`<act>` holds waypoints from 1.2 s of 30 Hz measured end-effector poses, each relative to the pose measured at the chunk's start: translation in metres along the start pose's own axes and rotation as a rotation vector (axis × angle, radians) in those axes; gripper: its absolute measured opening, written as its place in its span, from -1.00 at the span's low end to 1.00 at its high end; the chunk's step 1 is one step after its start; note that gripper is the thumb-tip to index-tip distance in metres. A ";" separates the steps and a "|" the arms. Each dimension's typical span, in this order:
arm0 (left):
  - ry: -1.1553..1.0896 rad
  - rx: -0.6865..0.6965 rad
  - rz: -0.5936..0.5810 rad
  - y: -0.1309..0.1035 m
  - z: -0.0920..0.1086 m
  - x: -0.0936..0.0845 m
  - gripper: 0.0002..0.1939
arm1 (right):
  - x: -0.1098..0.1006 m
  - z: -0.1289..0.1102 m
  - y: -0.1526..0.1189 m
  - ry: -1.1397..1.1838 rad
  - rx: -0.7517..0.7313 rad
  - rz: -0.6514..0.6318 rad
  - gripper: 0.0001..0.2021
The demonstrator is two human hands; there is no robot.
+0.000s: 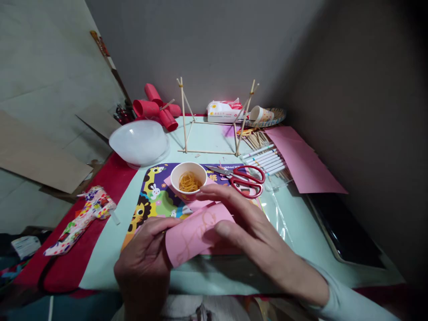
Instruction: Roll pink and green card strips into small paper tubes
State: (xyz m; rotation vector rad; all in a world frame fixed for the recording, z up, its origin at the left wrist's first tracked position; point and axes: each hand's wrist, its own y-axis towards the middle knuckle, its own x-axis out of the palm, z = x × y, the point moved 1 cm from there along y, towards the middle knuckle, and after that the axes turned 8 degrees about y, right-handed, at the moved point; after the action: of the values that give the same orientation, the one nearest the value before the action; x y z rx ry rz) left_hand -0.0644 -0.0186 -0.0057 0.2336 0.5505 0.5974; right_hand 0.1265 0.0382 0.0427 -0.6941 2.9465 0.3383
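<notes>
A pink paper tube (197, 234) with loose brownish line drawing on it lies across my hands. My left hand (147, 249) is closed round its left end, thumb along the top. My right hand (254, 232) is at the right end, fingers stretched out and apart, thumb in front of the paper. Whether that thumb touches the tube is unclear. Just beyond the fingertips stands a paper cup (189, 171) of yellow-brown rubber bands. Red-handled scissors (245, 178) lie to its right on a colourful animal-print sheet (160, 196).
A stick frame (207, 152) stands at the back. Red tubes (154, 107) and a translucent lid or bowl (138, 140) are left of it. Markers (265, 160), pink paper (304, 160) and a dark tablet-like panel (344, 232) lie right. A patterned glue gun (82, 218) sits left.
</notes>
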 end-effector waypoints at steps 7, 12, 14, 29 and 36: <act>-0.483 -0.441 -0.221 0.012 0.005 0.009 -0.85 | 0.024 0.007 -0.005 -0.169 -0.250 0.144 -0.78; -0.638 -0.519 -0.354 0.015 0.006 0.009 -0.79 | 0.025 0.010 -0.003 -0.298 -0.368 0.172 -0.85; -0.644 -0.515 -0.435 0.013 0.004 0.005 -0.77 | 0.023 0.009 -0.002 -0.325 -0.367 0.167 -0.86; -0.010 0.107 -0.729 0.032 -0.001 -0.010 -0.69 | 0.015 -0.020 0.014 -0.853 -0.431 -0.394 -0.79; 0.141 0.236 -0.657 0.038 -0.001 0.007 -0.92 | 0.024 -0.002 0.018 -0.628 -0.452 -0.213 -0.47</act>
State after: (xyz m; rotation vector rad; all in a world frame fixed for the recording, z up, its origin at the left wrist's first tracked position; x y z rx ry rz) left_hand -0.0783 0.0164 0.0044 0.2176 0.7888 -0.0915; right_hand 0.0971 0.0433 0.0444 -0.7594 2.1941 1.0068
